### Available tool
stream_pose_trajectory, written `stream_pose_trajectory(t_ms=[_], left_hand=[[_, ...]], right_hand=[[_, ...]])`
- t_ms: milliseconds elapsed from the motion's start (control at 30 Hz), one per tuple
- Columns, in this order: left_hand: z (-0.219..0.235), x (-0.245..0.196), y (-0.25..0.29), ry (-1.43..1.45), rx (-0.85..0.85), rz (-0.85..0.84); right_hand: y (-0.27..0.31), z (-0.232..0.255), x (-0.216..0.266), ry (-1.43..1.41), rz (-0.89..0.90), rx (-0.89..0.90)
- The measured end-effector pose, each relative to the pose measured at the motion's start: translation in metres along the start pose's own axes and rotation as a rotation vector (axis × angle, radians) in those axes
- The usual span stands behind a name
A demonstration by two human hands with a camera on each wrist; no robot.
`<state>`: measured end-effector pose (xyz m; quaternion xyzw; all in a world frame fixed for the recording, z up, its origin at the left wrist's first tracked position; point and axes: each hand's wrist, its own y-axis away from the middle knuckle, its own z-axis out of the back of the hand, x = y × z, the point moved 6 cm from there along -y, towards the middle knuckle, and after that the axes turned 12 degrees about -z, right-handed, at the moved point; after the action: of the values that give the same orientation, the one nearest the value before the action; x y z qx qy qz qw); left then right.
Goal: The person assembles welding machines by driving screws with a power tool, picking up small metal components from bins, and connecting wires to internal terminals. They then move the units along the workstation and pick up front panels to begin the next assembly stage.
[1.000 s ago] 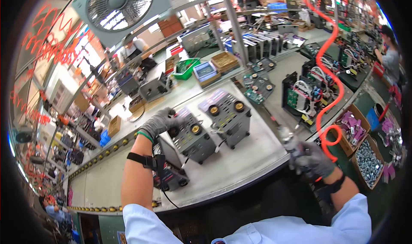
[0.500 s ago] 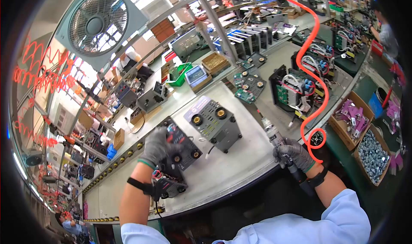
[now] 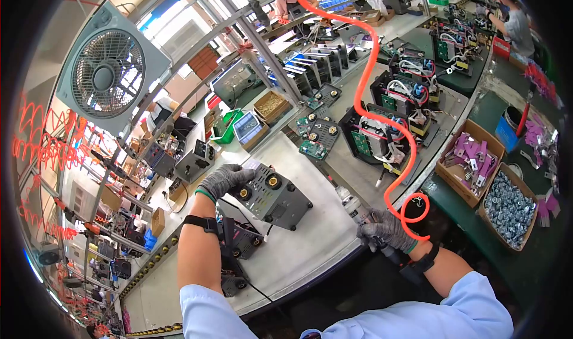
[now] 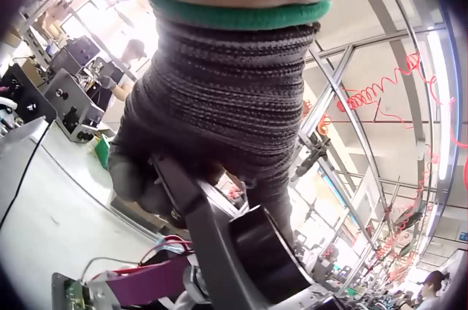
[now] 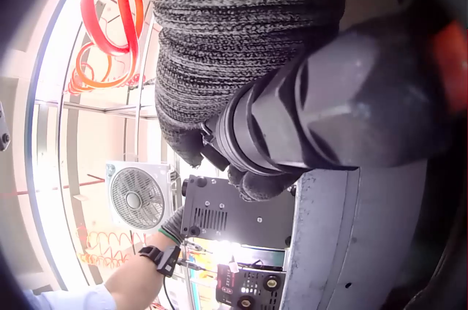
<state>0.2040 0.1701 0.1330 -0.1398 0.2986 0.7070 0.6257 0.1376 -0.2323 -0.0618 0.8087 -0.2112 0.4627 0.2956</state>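
The left hand (image 3: 224, 181) holds the far left end of a grey unit (image 3: 280, 207), with thumb and fingers bent around its edge, as the left wrist view shows. The right hand (image 3: 388, 228) grips a power tool (image 3: 357, 210) firmly around its body.

The important relation, in my judgement, is between this tool and the unit. The unit lies directly to the left of the tool's tip, near but apart from it, on the pale table (image 3: 322, 237). Its long axis goes from far left to near right, and the tool leans in roughly the same direction. The left hand is nearer, because it touches the unit. Whether the unit rests flat, I cannot tell.

A second unit (image 3: 246, 239) sits just beside, on the near left, so it may limit turning to that side. A red hose (image 3: 373, 115) comes down from the far side and makes a loop near the right wrist; it could hinder the arm. On the far right stands an open machine (image 3: 382, 137). To the right, beyond the hose, are a cardboard box (image 3: 452, 181) with purple parts and many metal fasteners (image 3: 510, 207).
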Motion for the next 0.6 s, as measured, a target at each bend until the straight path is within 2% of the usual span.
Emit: stream_pose_trajectory(t_ms=[100, 200, 267, 300, 367, 400, 433, 533, 600], left_hand=[[0.006, -0.017, 0.009, -0.027, -0.049, -0.009], [0.002, -0.068, 0.025, -0.044, -0.223, -0.048], [-0.022, -0.105, 0.032, -0.049, -0.176, -0.045], [-0.039, -0.101, 0.015, -0.180, -0.105, -0.207], [-0.082, -0.100, -0.009, -0.795, 0.050, -0.509], [-0.110, -0.106, -0.014, -1.285, 0.148, -0.637], [-0.120, -0.098, -0.022, -0.950, 0.122, -0.471], [-0.142, -0.100, -0.014, -0.639, 0.009, -0.239], [-0.121, -0.115, 0.020, -0.630, -0.324, -0.325]], right_hand=[[0.001, -0.002, -0.002, 0.098, -0.035, -0.011], [-0.002, -0.002, -0.007, 0.135, -0.055, -0.007], [0.002, -0.006, -0.004, 0.121, -0.044, 0.009], [0.004, -0.006, -0.003, 0.044, -0.022, 0.020], [0.003, -0.004, -0.005, -0.039, 0.025, 0.030], [0.000, -0.004, -0.009, -0.035, 0.027, 0.038], [-0.002, -0.003, -0.012, -0.065, 0.047, 0.023], [0.003, -0.002, -0.012, -0.110, 0.098, -0.013], [0.002, -0.001, -0.014, -0.145, 0.114, -0.027]])
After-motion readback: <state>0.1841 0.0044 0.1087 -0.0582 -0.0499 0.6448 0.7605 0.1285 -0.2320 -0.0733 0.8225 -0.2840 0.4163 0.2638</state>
